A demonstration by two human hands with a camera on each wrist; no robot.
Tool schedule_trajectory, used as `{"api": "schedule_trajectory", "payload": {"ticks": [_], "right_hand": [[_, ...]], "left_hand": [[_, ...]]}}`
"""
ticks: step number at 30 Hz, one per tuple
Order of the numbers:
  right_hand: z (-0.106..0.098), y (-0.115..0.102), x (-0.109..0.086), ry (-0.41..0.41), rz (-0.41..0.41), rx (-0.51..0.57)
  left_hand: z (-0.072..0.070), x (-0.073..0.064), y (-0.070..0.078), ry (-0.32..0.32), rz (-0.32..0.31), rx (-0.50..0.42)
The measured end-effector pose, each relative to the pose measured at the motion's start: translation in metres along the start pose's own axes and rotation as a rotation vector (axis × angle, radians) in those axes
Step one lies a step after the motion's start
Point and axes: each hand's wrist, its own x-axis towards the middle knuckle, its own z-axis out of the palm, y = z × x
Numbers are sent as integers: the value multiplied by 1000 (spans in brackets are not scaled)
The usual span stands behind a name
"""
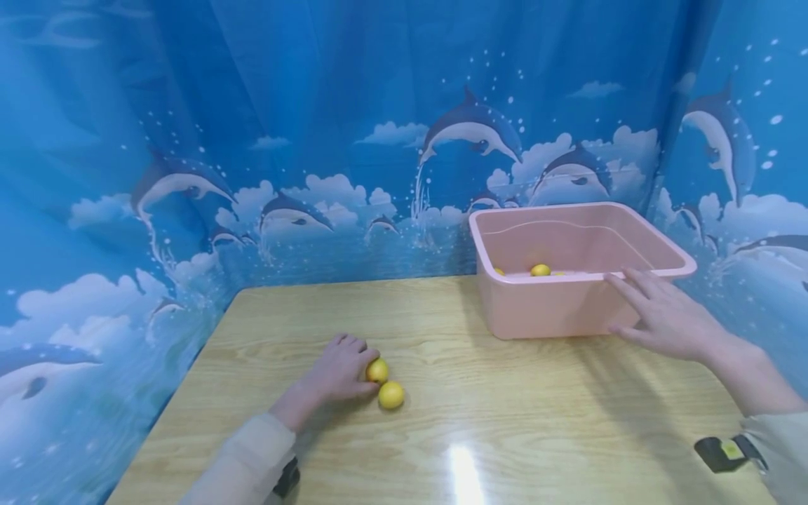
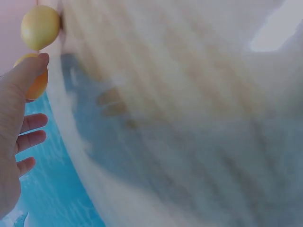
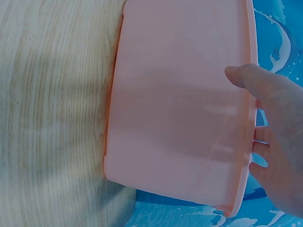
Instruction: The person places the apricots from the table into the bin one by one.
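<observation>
Near the middle of the table, my left hand (image 1: 341, 368) pinches a yellow lemon (image 1: 377, 370) with thumb and fingers. A second lemon (image 1: 391, 395) lies right beside it, nearer to me. In the left wrist view, the thumb of the left hand (image 2: 14, 104) crosses the held lemon (image 2: 39, 85), and the other lemon (image 2: 40, 27) is just above. At the right, my right hand (image 1: 672, 319) is at the front rim of a pink plastic tub (image 1: 549, 308). Its fingers reach over the rim; the thumb stands apart before the front wall, as the right wrist view shows.
Inside the tub a few lemons (image 1: 540, 270) are partly visible; its front wall hides the rest. The wooden table (image 1: 284, 312) ends against a blue dolphin-print curtain (image 1: 353, 140) at the back and sides. Light glares off the table's front part.
</observation>
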Motion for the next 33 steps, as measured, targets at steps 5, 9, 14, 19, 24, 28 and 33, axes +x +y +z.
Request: {"api": "schedule_trajectory", "payload": {"ticks": [5, 9, 14, 19, 24, 28, 33], "right_hand": [[0, 1, 0, 2, -3, -6], [-1, 1, 0, 17, -18, -12], [-1, 2, 0, 31, -38, -18], [-1, 1, -1, 29, -42, -21], [-2, 0, 1, 19, -36, -19], [-4, 0, 2, 10, -26, -21], [-3, 0, 0, 5, -20, -19]], "left_hand": [[-8, 9, -3, 15, -12, 2], [-14, 16, -3, 48, 7, 22], [-24, 28, 2, 24, 37, 60], [-29, 40, 11, -5, 79, 112], [-33, 53, 18, 23, 122, 143], [-38, 63, 24, 35, 142, 153], [-43, 75, 31, 61, 166, 164]]}}
